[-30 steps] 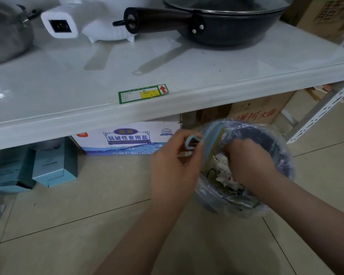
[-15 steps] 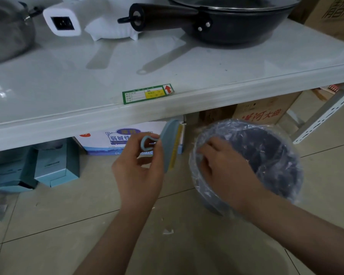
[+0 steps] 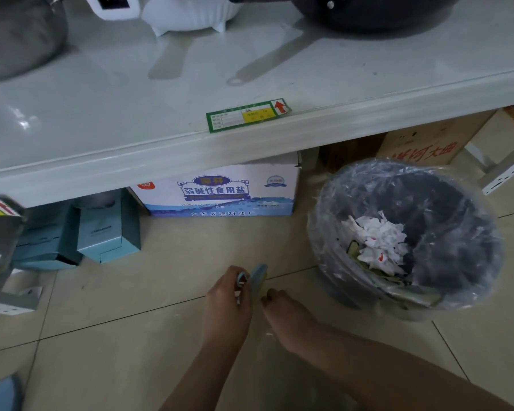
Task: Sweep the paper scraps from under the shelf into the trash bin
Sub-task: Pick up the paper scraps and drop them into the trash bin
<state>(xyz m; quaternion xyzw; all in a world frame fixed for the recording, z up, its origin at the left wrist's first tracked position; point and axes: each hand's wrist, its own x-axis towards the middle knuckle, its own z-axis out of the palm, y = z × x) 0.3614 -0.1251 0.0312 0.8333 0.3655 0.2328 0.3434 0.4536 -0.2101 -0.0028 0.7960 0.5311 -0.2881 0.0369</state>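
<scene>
Both hands have dropped from the bin's rim to the floor tiles since the earlier frames, the left hand [image 3: 227,304] carrying the small blue brush [image 3: 257,278] down with it. At right stands the trash bin [image 3: 469,209], lined with a clear plastic bag, and crumpled white paper scraps [image 3: 377,241] with small red marks lie heaped inside it on darker rubbish. Left-hand fingers are curled and pinching the brush by its looped handle, with the brush head pointing down to the floor [image 3: 131,336] just left of the bin. Close beside it, the right hand [image 3: 288,315] rests low on the tiles, its fingers bent and bunched together at the brush head; whether they hold a scrap cannot be told. One tiny white fleck lies on the tile near the right wrist. Under the white shelf [image 3: 250,143], far behind the hands, sit a white and blue salt carton [image 3: 220,192], teal boxes [image 3: 107,232] to the left and a brown cardboard box [image 3: 422,143] behind the bin. A dark pan [image 3: 368,13] rests on the shelf top.
</scene>
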